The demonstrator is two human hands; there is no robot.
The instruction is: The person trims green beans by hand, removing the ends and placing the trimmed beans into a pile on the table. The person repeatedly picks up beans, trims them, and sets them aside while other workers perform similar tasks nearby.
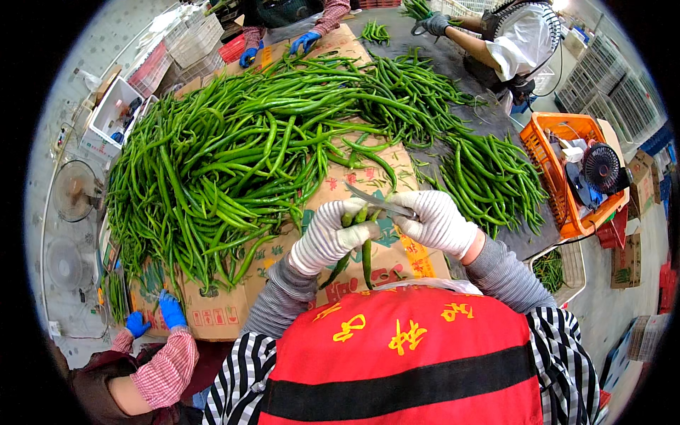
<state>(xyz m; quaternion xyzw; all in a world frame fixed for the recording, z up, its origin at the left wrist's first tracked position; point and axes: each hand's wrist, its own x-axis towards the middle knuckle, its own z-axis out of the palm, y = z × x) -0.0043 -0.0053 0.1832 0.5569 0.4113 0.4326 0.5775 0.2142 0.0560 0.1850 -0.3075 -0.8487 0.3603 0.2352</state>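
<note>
My left hand point(336, 234), in a white striped knit glove, is closed around several green chili peppers point(366, 260), whose stem ends stick up and whose tips hang below. My right hand point(440, 220), gloved alike, grips a small knife with a curved metal blade point(374, 201). The blade points left, just above the stem ends, and the two hands are close together. Beyond my left hand a large heap of long green chili peppers point(223, 159) covers the flattened cardboard. A smaller pile of peppers point(491, 178), lying roughly side by side, is beyond my right hand on the dark table surface.
Flattened cardboard point(218, 316) covers part of the table. An orange crate point(552, 212) holding a small black fan point(602, 164) stands at right, above a white basket point(576, 284) with peppers. Co-workers' gloved hands are at the table's far side point(305, 41), upper right point(435, 25) and lower left point(172, 309).
</note>
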